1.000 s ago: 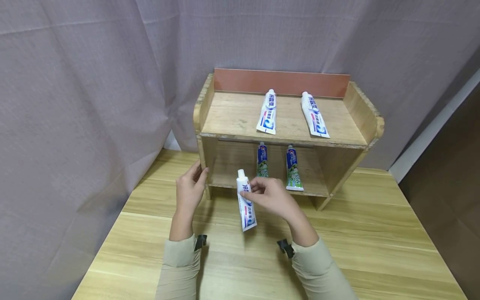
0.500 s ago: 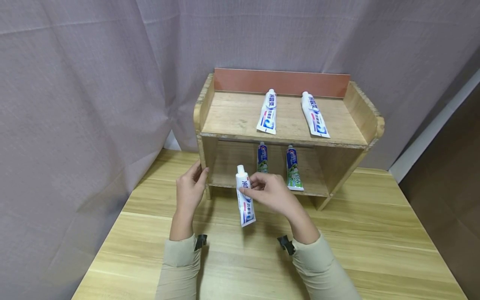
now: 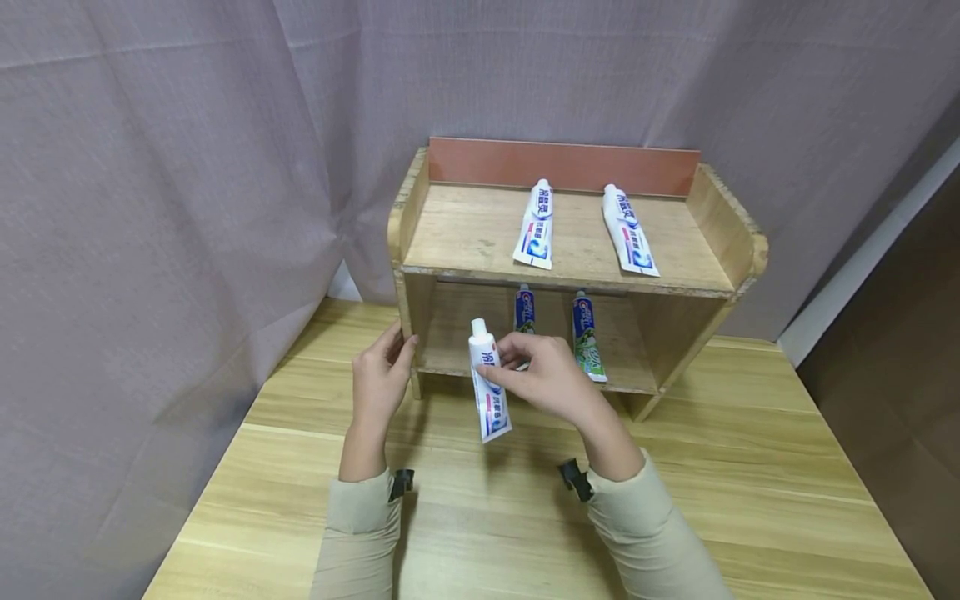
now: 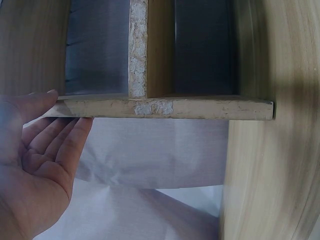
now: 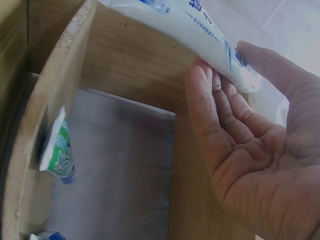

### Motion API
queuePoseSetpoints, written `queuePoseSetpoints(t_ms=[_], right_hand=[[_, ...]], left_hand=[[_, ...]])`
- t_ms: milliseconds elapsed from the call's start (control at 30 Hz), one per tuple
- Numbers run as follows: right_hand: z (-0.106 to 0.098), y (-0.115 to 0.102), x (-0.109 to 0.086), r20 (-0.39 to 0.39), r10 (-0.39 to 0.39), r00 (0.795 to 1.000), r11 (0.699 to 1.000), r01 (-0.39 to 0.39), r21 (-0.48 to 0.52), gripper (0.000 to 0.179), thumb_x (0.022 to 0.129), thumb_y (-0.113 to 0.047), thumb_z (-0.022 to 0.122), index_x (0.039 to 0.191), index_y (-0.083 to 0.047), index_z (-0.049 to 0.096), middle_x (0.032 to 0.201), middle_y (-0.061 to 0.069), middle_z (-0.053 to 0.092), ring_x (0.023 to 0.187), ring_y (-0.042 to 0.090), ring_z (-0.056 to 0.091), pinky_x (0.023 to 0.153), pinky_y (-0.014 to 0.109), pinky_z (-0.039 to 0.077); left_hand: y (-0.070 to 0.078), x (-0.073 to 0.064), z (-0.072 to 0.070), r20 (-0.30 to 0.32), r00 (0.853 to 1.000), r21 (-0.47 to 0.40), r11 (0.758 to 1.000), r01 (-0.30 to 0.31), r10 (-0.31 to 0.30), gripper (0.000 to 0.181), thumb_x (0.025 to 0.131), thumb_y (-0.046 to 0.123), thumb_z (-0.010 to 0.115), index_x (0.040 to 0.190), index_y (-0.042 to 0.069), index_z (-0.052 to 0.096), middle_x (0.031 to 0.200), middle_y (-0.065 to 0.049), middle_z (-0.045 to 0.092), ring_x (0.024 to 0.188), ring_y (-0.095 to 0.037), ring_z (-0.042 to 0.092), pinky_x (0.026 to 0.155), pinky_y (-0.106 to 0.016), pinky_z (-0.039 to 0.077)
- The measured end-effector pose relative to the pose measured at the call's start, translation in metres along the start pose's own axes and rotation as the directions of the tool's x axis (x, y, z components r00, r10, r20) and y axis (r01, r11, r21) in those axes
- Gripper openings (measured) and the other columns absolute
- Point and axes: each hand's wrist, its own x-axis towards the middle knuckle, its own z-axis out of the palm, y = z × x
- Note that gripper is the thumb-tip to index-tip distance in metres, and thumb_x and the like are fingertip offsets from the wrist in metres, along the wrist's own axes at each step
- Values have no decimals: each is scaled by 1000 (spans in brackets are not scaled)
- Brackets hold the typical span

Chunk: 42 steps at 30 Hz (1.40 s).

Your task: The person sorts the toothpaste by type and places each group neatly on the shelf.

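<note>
My right hand (image 3: 551, 379) pinches a white toothpaste tube (image 3: 492, 408) between thumb and fingers, its cap up, in front of the lower shelf. In the right wrist view the tube (image 5: 175, 32) slants across the top, above the curled fingers. My left hand (image 3: 381, 375) grips the left side panel of a small wooden shelf (image 3: 465, 233); in the left wrist view the thumb lies on one face of the panel (image 4: 200, 109) and the fingers on the other. Two more white tubes, one left (image 3: 536, 225) and one right (image 3: 630, 231), lie on the upper shelf.
On the lower shelf lie two blue-green toothpaste tubes, the left one (image 3: 524, 307) partly behind my right hand, the right one (image 3: 586, 333) nearby. A wooden table (image 3: 480, 533) carries the shelf. Behind hangs a grey curtain (image 3: 225, 167); a brown panel (image 3: 892, 358) stands at right.
My right hand has risen a little toward the shelf with the white toothpaste tube. It now covers more of the left blue-green tube. The left hand has stayed on the side panel.
</note>
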Motion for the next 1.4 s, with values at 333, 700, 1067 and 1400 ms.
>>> queuePoseSetpoints(t_ms=[333, 700, 1067, 1400], right_hand=[[-8, -10, 4, -6, -28, 1000, 999, 28, -16, 23, 87, -31, 81, 95, -11, 73, 84, -4, 72, 78, 13, 67, 65, 30, 60], [-12, -17, 7, -2, -35, 999, 999, 35, -7, 23, 88, -30, 80, 96, -11, 72, 85, -4, 72, 78, 12, 67, 67, 28, 62], [-13, -21, 10, -12, -55, 998, 998, 55, -17, 20, 88, -30, 80, 95, -12, 72, 85, -5, 71, 77, 11, 67, 67, 28, 62], [-14, -23, 12, -6, -72, 997, 997, 72, -13, 21, 89, -29, 80, 95, -11, 72, 85, -5, 71, 76, 11, 67, 67, 27, 62]], left_hand=[[1, 0, 0, 2, 1000, 0, 1000, 15, -15, 33, 97, 12, 68, 129, 3, 67, 116, -19, 71, 102, -29, 72, 85, -21, 60], [1, 0, -1, -1, 1000, -9, 1000, 5, -5, 33, 97, 11, 69, 128, 2, 67, 115, -20, 71, 102, -30, 72, 85, -21, 60], [1, 0, 0, 1, 1000, -12, 1000, -4, 4, 33, 97, 11, 69, 129, 2, 67, 117, -20, 70, 103, -30, 72, 84, -21, 60], [1, 0, 0, 0, 1000, 1, 1000, -8, 8, 34, 97, 11, 69, 129, 2, 66, 115, -20, 70, 102, -29, 72, 83, -23, 61]])
